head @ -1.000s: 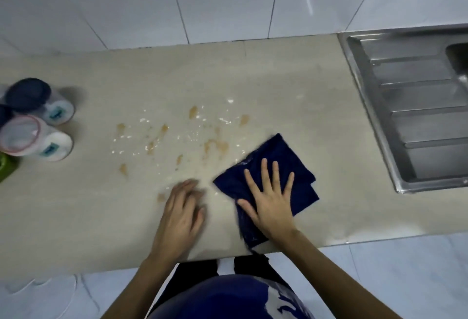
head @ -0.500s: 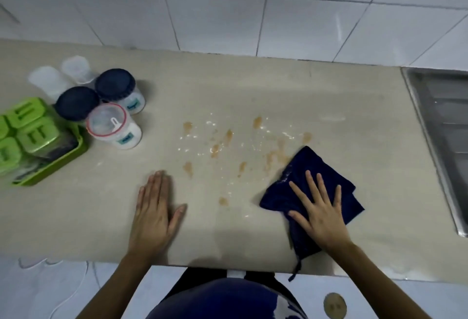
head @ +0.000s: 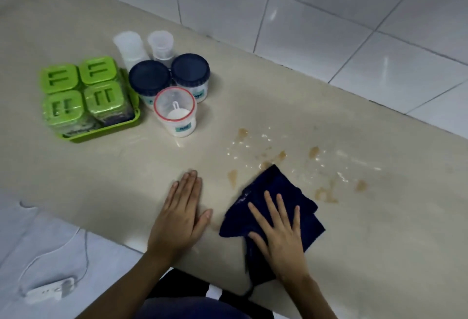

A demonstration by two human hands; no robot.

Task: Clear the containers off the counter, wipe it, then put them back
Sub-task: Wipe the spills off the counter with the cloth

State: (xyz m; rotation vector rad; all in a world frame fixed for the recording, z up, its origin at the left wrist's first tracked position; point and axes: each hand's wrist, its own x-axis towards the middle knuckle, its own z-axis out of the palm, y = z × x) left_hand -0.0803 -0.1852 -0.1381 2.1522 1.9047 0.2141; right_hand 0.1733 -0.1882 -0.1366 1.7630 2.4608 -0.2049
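Observation:
A dark blue cloth (head: pixel 279 192) lies near the front edge of the beige counter (head: pixel 354 242). My right hand (head: pixel 279 232) presses flat on it, fingers spread. My left hand (head: pixel 181 215) rests flat and empty on the counter to the cloth's left. Brown and white spill spots (head: pixel 278 156) dot the surface beyond the cloth. At the left stand a green tray (head: pixel 106 128) of green-lidded jars (head: pixel 83 90), two blue-lidded jars (head: pixel 149 78), a red-rimmed clear jar (head: pixel 176 112) with a scoop inside, and two clear cups (head: pixel 130 46).
A white tiled wall (head: pixel 329 14) runs behind the counter. On the floor at lower left lies a white power strip (head: pixel 50 291) with a cable. My dark clothing shows at the bottom edge.
The view has swung left, so the sink has left the frame and all the containers show. My right hand has slid the cloth left over some spots. My left hand stays flat.

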